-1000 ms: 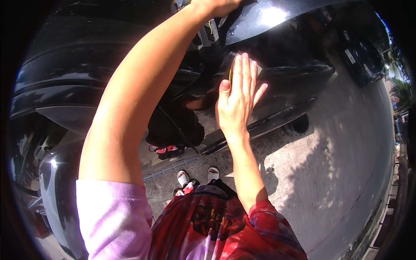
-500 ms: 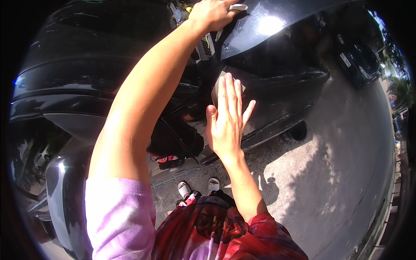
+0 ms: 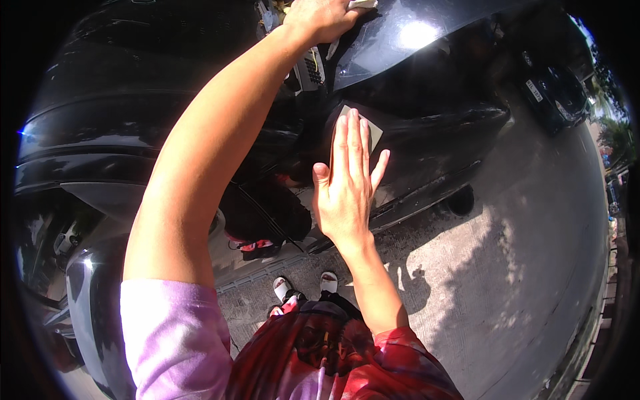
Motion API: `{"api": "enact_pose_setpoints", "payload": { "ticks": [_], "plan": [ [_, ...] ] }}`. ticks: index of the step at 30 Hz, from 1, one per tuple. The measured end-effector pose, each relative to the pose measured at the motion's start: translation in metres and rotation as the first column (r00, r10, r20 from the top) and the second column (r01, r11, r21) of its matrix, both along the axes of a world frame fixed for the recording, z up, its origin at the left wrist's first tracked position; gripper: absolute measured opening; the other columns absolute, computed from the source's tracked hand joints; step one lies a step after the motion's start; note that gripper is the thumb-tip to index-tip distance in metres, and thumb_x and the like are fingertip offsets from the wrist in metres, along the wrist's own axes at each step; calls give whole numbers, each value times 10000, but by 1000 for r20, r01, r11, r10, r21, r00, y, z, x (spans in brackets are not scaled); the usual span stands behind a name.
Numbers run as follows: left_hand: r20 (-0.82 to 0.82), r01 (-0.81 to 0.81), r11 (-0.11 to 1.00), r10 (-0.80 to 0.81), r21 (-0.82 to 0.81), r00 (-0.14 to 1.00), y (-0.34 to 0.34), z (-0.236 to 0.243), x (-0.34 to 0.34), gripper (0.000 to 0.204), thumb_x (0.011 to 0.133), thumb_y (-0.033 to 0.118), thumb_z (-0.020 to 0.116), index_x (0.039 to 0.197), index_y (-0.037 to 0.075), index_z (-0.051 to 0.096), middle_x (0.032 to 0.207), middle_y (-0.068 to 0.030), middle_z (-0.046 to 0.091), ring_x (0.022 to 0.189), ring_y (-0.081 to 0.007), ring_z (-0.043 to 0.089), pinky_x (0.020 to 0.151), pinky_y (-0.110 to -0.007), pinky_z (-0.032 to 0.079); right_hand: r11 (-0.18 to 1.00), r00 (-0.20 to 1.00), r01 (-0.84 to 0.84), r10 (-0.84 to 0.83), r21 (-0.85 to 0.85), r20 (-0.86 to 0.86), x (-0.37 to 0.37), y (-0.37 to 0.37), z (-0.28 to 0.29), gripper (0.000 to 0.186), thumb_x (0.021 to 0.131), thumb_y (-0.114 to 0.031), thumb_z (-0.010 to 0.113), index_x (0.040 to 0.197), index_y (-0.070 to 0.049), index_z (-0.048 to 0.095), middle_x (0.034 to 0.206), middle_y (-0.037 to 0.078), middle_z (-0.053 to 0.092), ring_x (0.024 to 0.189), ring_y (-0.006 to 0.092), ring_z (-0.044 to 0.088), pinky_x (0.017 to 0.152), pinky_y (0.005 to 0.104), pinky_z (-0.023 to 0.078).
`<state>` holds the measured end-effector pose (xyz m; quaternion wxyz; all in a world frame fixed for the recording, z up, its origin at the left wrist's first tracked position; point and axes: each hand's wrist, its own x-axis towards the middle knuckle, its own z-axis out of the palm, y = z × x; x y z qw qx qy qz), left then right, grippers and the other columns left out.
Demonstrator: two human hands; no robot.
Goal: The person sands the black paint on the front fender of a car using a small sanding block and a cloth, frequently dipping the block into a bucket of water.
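My right hand point(image 3: 347, 183) lies flat, fingers stretched out and thumb apart, over a thin greyish-beige sheet point(image 3: 375, 135) against a black car panel point(image 3: 427, 143). The sheet shows past the fingertips and to their right; its kind cannot be told for sure. Farther up, my left hand point(image 3: 323, 19) is at the edge of the glossy car bodywork point(image 3: 387, 50), its fingers curled around a whitish folded piece point(image 3: 363, 4). The top of the picture cuts off part of that hand.
Below the left hand a grey slotted part point(image 3: 310, 70) shows in a gap in the bodywork. A car mirror point(image 3: 90, 300) stands at lower left. Another dark car point(image 3: 550, 90) is parked at far right on the concrete ground point(image 3: 520, 253). My white sandals point(image 3: 329, 281) stand beneath me.
My left arm has shifted slightly left and up. The right hand has moved slightly left, and more of the sheet now shows to the right of its fingers.
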<state>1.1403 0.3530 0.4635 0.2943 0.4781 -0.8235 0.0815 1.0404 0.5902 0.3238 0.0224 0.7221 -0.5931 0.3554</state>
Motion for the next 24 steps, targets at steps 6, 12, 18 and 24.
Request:
{"api": "enact_pose_setpoints", "payload": {
  "ticks": [6, 12, 18, 24],
  "plan": [
    [189, 73, 976, -34, -205, 981, -7, -2, -20, 410, 991, 272, 475, 1362, 238, 647, 1620, 58, 407, 1223, -314, 533, 1051, -406, 504, 979, 979, 202, -202, 5, -14, -101, -53, 5, 694, 1091, -537, 264, 1593, -63, 327, 1677, 140, 279, 1560, 326, 231, 1210, 671, 88],
    [62, -24, 998, 28, -56, 998, -2, -7, 4, 422, 971, 253, 490, 1358, 249, 658, 1606, 37, 433, 1228, -308, 538, 1062, -404, 492, 997, 979, -60, 67, -43, 191, 54, 23, -23, 771, 1028, -495, 457, 1615, -34, 264, 1710, 158, 164, 1587, 358, 110, 1202, 684, -3],
    [25, 95, 986, -92, -135, 995, -2, -2, -18, 417, 973, 261, 492, 1352, 268, 665, 1591, 17, 453, 1211, -297, 554, 1066, -397, 484, 918, 854, 391, -386, 57, 349, -151, -85, -6, 711, 1096, -544, 242, 1623, -67, 250, 1714, 132, 163, 1593, 311, 90, 1226, 642, 25],
    [89, 52, 990, -40, -132, 995, -7, -10, 6, 399, 975, 262, 481, 1325, 273, 673, 1593, 25, 451, 1215, -311, 549, 1063, -403, 490, 998, 960, 3, 16, -68, 280, 55, 24, -50, 719, 1084, -532, 233, 1628, -61, 241, 1707, 190, 146, 1579, 410, 89, 1213, 651, -20]
  ]
}}
